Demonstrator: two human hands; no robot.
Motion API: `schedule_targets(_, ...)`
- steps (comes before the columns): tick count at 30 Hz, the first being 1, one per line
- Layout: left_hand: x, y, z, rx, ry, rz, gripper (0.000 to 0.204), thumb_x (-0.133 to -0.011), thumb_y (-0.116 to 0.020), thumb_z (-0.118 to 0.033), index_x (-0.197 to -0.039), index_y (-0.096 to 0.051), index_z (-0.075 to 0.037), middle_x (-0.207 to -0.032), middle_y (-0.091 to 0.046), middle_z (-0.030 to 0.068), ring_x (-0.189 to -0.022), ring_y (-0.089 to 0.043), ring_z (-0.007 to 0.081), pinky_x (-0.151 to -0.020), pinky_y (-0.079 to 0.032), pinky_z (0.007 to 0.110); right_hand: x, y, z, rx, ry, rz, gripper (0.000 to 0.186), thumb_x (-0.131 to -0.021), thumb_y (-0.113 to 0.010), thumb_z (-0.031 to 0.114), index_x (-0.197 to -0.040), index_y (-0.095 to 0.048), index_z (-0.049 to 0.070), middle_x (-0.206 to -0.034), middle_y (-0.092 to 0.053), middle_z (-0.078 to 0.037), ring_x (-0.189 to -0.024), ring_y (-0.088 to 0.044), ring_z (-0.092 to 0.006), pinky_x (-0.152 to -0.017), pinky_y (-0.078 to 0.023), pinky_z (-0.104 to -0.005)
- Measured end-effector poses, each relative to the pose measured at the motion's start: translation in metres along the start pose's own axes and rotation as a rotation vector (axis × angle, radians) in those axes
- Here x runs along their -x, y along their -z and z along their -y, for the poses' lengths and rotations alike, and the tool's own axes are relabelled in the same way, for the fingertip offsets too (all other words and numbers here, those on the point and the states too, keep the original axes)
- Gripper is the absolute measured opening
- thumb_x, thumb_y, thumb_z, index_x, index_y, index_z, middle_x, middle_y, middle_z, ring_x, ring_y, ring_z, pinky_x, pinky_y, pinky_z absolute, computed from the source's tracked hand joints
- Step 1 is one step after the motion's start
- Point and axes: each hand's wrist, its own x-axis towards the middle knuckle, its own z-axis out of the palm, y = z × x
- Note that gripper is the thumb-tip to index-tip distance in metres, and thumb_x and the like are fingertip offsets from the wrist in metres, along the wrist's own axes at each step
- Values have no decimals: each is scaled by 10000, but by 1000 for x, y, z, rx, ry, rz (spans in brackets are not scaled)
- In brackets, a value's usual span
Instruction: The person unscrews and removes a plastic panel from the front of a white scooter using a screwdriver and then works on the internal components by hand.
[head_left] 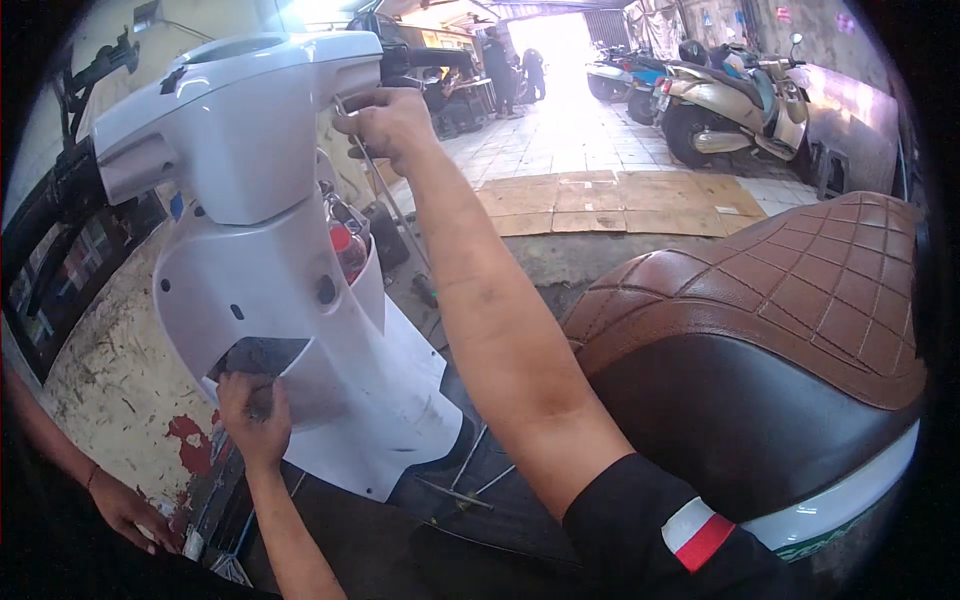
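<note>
A scooter's white front bodywork stands before me, with the handlebar cover point(250, 130) above and the inner leg shield point(250, 270) below. At the cover's right underside my right hand point(392, 125) is closed around the upper end of a long thin metal rod tool point(400, 218). The rod slants down and to the right; what its upper tip touches cannot be made out. My left hand point(255, 415) sits lower, its fingers hooked over the rim of the leg shield's open pocket point(262, 355), gripping the panel. Part of those fingers is hidden inside the pocket.
Thin metal tools point(465, 490) lie on the dark footboard. A quilted brown seat point(770, 270) fills the right side. Another person's hand point(130, 510) rests at lower left. Flattened cardboard point(610, 200) covers the floor ahead; a parked scooter point(730, 105) stands beyond.
</note>
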Motion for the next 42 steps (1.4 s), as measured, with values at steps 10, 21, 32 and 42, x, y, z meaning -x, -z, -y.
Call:
schedule_targets(10,13,-5,26,24,16,-13,184,-674,-743,-141,-777,-622,-47,-812,-601,134,-821,-576,324,-776,-449,431,76,-30,111,356,52,615,347,-854,-643,119,-1143,-539,-43,-957,-650,-138,-778,-677,-213,-632,-588,-313)
schedule_targets(21,112,63,28,151,282,-221,127,-724,-695,-50,-818,-611,-29,-840,-625,124,-804,-619,295,-724,-493,375,191,-171,110,-172,271,813,377,-871,-643,119,-1184,-463,11,-971,-588,-98,-780,-664,-177,-606,-592,-274)
schedule_targets(32,428,132,-53,-228,897,1083,391,-755,-683,-267,-1105,-629,-100,-1039,-647,146,-1111,-560,333,-1073,-289,531,215,-234,58,-79,164,838,527,-927,-595,296,-1335,-458,-7,-1211,-554,-160,-930,-621,-170,-728,-525,-301)
schedule_targets(42,487,68,-31,263,1323,1040,582,-825,-648,-451,-1207,-593,-15,-1216,-597,197,-1110,-574,357,-914,-465,460,336,-284,76,-443,363,819,337,-880,-601,36,-1211,-574,-21,-1031,-667,-108,-931,-632,-169,-842,-501,-300)
